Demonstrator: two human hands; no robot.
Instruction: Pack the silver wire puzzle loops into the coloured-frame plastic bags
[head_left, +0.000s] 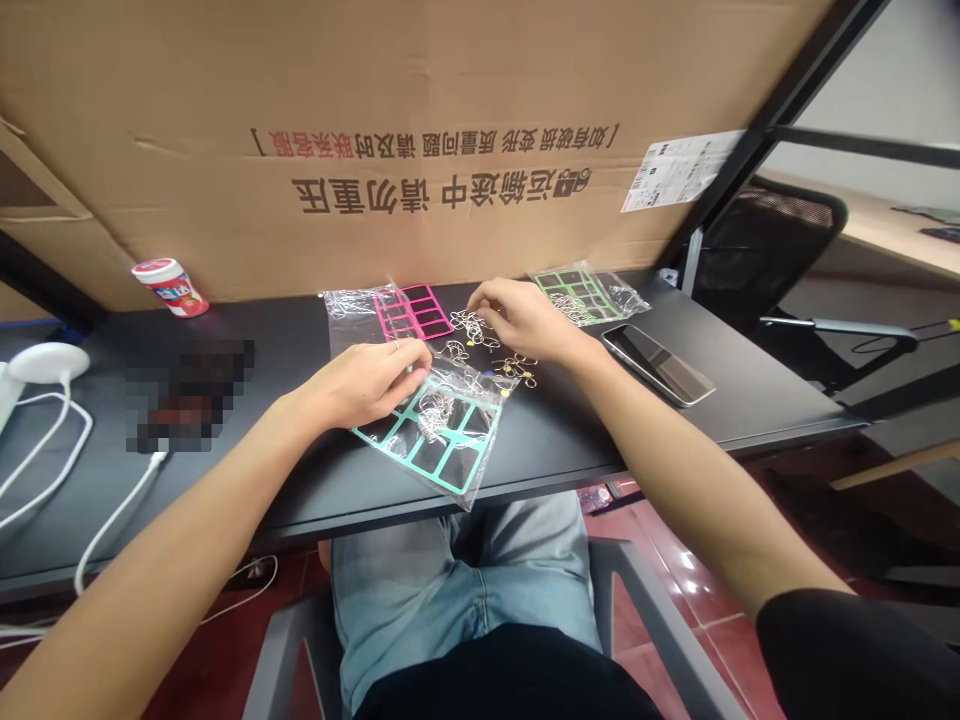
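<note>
A loose tangle of thin wire pieces (472, 332), mostly silver with some gold, lies on the black desk (720, 420) right in front of me, between the bags.

Right hand (525, 318): fingers curled down, fingertips (478, 298) at the tangle's upper edge. They touch it, but I can't tell whether they pinch anything.

Left hand (360, 382): fingers bunched and curled over the top edge of a clear plastic bag (480, 392). I can't tell if it grips. That bag holds a teal grid card (431, 458) and more wire.

Just beyond, a clear bag with a pink grid card (414, 312) sits by the left hand; a green grid card (577, 295) lies in its own bag past the right hand.

A smartphone (658, 365) lies face up to the right. Far left: a tipped gum bottle (171, 287), a pixelated patch (187, 395), a white lamp (46, 362). A printed cardboard sheet (420, 120) stands behind the desk.
</note>
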